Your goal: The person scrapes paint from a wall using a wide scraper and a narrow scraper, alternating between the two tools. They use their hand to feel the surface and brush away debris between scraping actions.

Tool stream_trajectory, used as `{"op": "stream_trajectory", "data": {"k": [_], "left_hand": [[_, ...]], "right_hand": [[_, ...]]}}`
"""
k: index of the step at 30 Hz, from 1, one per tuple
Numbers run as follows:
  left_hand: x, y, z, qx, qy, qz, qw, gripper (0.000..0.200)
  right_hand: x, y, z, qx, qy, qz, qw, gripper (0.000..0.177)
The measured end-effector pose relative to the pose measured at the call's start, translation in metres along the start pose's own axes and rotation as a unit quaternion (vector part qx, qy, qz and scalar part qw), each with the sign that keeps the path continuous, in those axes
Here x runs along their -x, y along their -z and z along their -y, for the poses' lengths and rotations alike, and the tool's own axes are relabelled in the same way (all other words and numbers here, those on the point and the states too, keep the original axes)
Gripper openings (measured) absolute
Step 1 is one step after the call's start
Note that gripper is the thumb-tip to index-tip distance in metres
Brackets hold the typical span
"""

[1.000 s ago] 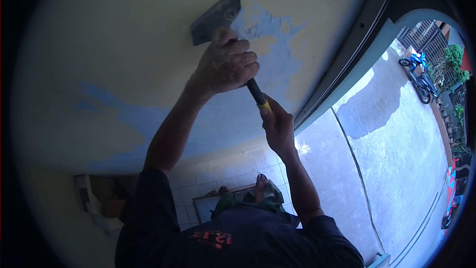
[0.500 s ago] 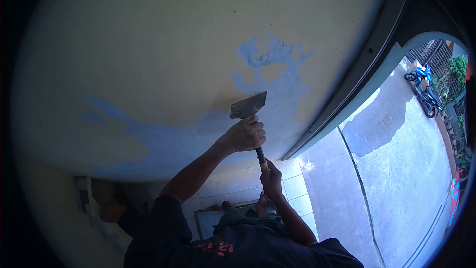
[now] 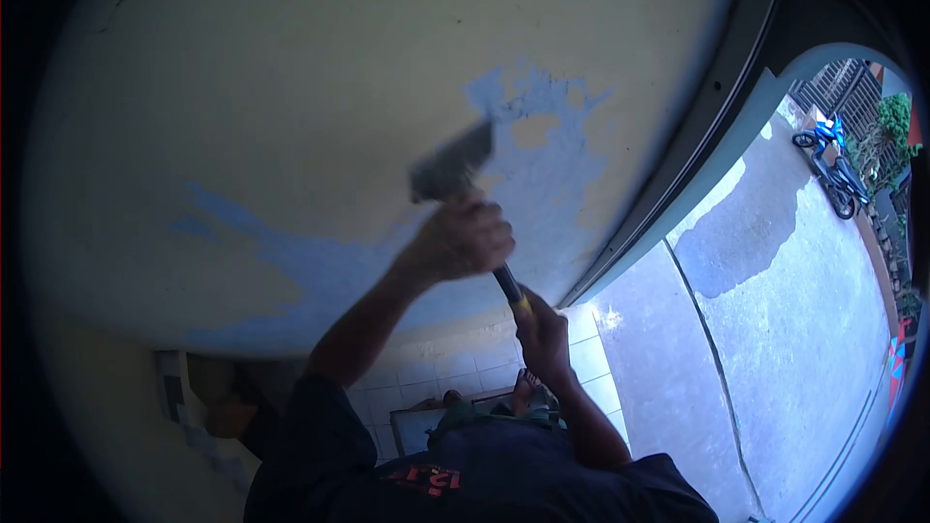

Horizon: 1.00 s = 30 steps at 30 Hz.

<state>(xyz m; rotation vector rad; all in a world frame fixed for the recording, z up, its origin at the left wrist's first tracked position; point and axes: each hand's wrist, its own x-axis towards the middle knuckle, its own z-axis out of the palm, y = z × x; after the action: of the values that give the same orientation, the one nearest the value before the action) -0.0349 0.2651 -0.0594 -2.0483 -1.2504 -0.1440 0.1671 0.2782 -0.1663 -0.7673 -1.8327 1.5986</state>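
A long-handled scraper (image 3: 453, 163) with a wide flat metal blade is held up against the wall (image 3: 281, 87), its blade smeared by motion. My left hand (image 3: 459, 238) is closed round the handle just below the blade. Lower on the handle, by a yellowish band, my right hand (image 3: 542, 337) is wrapped round the grip. Around the blade the wall's cream paint gives way to a ragged bluish-grey bare patch (image 3: 547, 165). The blade overlaps the cream paint at the left edge of that patch.
A dark frame (image 3: 668, 165) edges the wall on the right. Beyond it lies a concrete yard (image 3: 775, 368) with a parked blue motorbike (image 3: 831, 167). White floor tiles (image 3: 480, 360) and a low grey-topped platform (image 3: 415, 431) are below, near my feet.
The scraper blade has moved left and upward across the wall, with my left hand following it. My right hand has shifted slightly right and up, so the handle leans more.
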Motion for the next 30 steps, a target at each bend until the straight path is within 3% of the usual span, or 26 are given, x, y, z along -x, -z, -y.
{"op": "stream_trajectory", "data": {"k": [1, 3, 8, 13, 16, 19, 23, 27, 30], "left_hand": [[0.005, -0.015, -0.01, 0.042, -0.006, 0.031, 0.999, 0.016], [0.012, -0.046, -0.026, 0.084, -0.006, 0.045, 0.995, 0.017], [0.015, -0.062, -0.027, 0.067, 0.003, 0.04, 0.997, 0.018], [-0.003, -0.026, 0.016, 0.019, 0.0, 0.015, 1.0, 0.016], [-0.011, -0.003, 0.025, -0.025, 0.016, 0.003, 1.0, 0.015], [-0.015, -0.007, 0.011, -0.017, -0.019, -0.015, 1.0, 0.015], [0.009, -0.067, -0.036, 0.086, -0.031, 0.042, 0.995, 0.015], [0.008, -0.071, -0.029, 0.09, -0.035, 0.087, 0.991, 0.015], [-0.004, -0.06, -0.005, 0.04, -0.043, 0.05, 0.997, 0.015]], "right_hand": [[0.008, -0.001, -0.016, 0.001, 0.003, 0.004, 1.0, 0.04], [0.015, 0.001, -0.039, -0.021, -0.136, 0.001, 0.991, 0.039], [0.0, 0.001, -0.048, -0.006, -0.099, 0.006, 0.995, 0.041], [-0.035, 0.0, -0.012, -0.001, -0.045, 0.018, 0.999, 0.038], [-0.044, 0.002, 0.014, 0.008, 0.033, 0.012, 0.999, 0.04], [-0.017, 0.003, -0.006, 0.027, 0.01, -0.01, 1.0, 0.04], [0.019, 0.003, -0.05, -0.022, -0.144, -0.028, 0.989, 0.038], [0.003, -0.002, -0.057, -0.04, -0.154, -0.01, 0.987, 0.038], [-0.02, 0.0, -0.048, -0.044, -0.064, -0.004, 0.997, 0.04]]}}
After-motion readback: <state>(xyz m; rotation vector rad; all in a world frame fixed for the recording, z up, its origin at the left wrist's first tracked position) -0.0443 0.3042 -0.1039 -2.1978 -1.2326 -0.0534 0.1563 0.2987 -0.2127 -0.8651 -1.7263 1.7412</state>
